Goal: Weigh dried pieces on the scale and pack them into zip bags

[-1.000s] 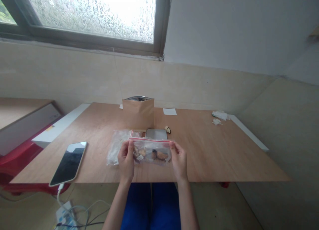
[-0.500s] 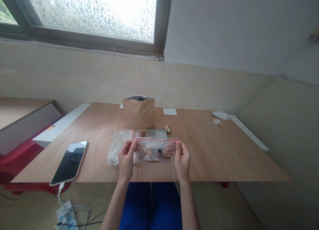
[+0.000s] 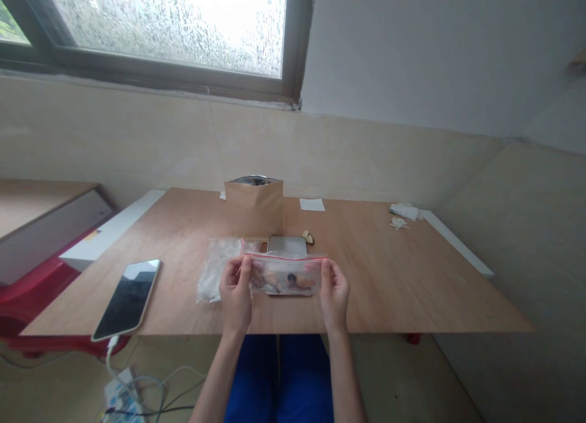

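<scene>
A small clear zip-lock bag (image 3: 284,278) with a red seal line is stretched between my two hands above the table. Inside it lie brownish pieces, one with a dark end; their kind I cannot make out. My left hand (image 3: 235,289) pinches the bag's upper left corner between thumb and fingers. At the upper right corner my right hand (image 3: 335,289) does the same. Behind the bag, partly covered by it, is a flat grey device like a small scale (image 3: 287,246). More clear plastic bags (image 3: 214,273) lie beside my left hand.
A brown paper pouch (image 3: 254,209) stands with its top open behind the bags. A pale dried slice (image 3: 308,237) and a white paper (image 3: 312,204) lie nearby. A phone (image 3: 128,298) on a cable rests at the left edge; crumpled white scraps (image 3: 405,212) sit at the back right.
My left hand has shifted slightly right, so the bag is a little less taut and its top edge sags. The pieces inside have moved slightly.
</scene>
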The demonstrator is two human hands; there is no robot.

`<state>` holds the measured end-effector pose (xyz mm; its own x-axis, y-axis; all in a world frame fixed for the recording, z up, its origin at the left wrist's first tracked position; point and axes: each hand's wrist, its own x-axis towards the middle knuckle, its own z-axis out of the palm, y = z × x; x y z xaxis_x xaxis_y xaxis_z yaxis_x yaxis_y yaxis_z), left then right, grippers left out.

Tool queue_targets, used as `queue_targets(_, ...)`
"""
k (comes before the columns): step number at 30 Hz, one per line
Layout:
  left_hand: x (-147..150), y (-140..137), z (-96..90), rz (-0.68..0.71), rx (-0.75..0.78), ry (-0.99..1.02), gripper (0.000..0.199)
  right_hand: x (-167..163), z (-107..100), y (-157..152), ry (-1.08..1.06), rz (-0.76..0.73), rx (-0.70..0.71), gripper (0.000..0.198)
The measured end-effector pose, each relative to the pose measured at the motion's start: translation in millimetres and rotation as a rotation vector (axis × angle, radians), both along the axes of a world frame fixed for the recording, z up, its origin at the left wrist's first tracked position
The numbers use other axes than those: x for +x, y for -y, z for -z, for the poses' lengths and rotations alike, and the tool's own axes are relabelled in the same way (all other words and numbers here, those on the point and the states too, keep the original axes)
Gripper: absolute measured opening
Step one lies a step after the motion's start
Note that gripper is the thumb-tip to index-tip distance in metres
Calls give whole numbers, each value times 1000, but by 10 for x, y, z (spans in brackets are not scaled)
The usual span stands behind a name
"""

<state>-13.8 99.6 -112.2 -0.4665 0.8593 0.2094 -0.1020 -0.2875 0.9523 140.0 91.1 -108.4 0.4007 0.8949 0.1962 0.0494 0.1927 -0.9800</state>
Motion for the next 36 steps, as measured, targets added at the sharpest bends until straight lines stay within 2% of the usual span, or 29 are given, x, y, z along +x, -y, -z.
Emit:
queue_targets(6,47,25,3,103,-57,24,24,-30,39,-9,-90,-58,16,32)
queue_targets(13,26,50,8,218,-60,-36,24,-17,73,-6,-156,-1,13,33)
queue_targets(28,-80,37,-25,193,-104,-147,26,-57,138,-9,-105,-9,75,24)
queue_targets(36,-85,30,-48,211,-55,-134,26,-95,77,15,-123,-64,3,31)
